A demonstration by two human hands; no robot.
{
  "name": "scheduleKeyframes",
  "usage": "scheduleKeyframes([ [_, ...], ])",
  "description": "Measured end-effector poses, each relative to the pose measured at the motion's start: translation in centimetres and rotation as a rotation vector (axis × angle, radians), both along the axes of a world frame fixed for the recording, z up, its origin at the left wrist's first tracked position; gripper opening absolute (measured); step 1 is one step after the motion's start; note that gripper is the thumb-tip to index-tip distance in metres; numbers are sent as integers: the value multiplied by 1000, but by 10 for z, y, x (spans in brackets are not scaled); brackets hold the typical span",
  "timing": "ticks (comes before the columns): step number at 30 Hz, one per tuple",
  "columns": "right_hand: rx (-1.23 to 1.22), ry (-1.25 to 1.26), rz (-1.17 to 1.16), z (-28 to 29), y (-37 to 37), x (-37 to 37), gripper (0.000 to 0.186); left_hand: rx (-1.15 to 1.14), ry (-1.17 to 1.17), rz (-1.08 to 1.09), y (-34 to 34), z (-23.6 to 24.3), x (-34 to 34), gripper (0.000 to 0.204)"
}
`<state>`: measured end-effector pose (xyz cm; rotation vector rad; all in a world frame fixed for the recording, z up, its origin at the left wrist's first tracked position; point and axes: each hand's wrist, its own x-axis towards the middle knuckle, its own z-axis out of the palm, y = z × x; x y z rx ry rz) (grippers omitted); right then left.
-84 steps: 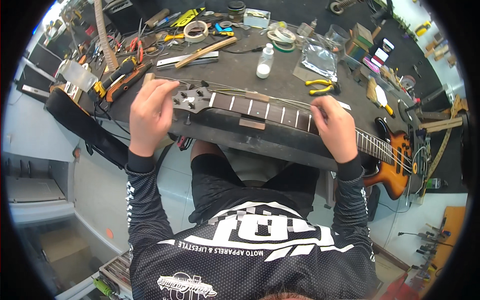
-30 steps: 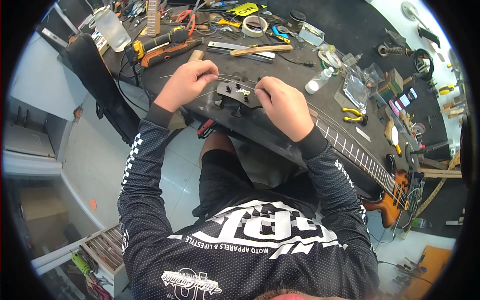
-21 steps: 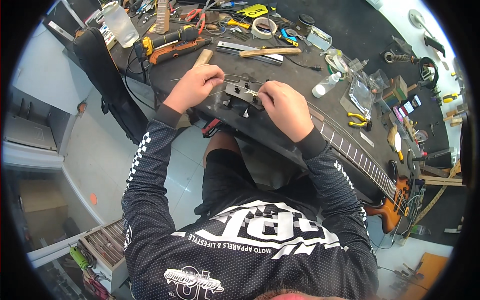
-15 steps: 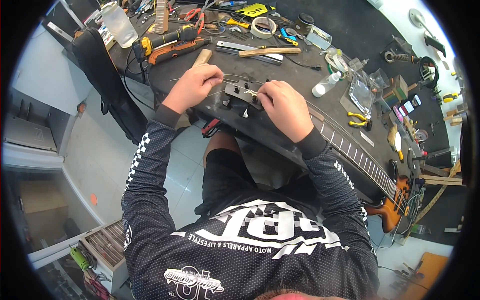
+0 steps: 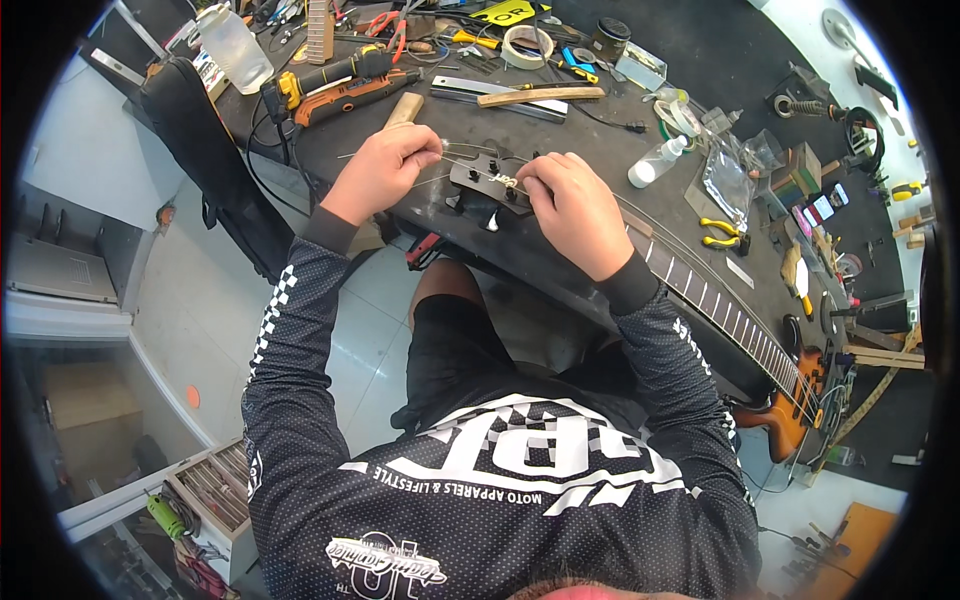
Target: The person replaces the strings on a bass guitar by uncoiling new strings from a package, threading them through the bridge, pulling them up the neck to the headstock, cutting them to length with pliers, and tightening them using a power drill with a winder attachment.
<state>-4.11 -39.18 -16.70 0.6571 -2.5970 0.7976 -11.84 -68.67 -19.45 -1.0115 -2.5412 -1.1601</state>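
A sunburst bass guitar (image 5: 786,418) lies along the bench's near edge, its body at the right and its fretted neck running up left. My left hand (image 5: 393,170) is closed in a pinch on the end of a bass string (image 5: 458,157), just left of the black headstock (image 5: 480,181). On the headstock's other side, my right hand (image 5: 577,213) has thumb and fingers pinched together on a string, close to the nut; the fingertips partly hide it. Other loose string ends stick out past the tuning pegs, and one long string curves beside the neck.
Behind my hands lie a metal straightedge bar (image 5: 500,98), a wooden strip (image 5: 540,96) and an orange rotary tool (image 5: 355,97). A clear bottle (image 5: 655,163) and yellow-handled pliers (image 5: 722,233) are right of the headstock. A black gig bag (image 5: 215,165) leans at the bench's left.
My right hand has shifted slightly right, showing more of the headstock. My left hand has moved a little left and down, still pinching the string.
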Motion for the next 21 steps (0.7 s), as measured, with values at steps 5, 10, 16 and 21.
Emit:
scheduleKeyframes([
  [5,-40,-46,9,3,-3,-10,13,-14,12,-1,1,7,3,7],
  [10,-53,-26,70,16,-29,-21,14,0,110,-10,-2,15,8,6],
  [16,-142,-179,158,33,-66,-19,17,39,242,14,-6,45,34,10],
  [21,-186,-192,187,48,-76,-3,16,71,365,42,-11,61,65,16],
])
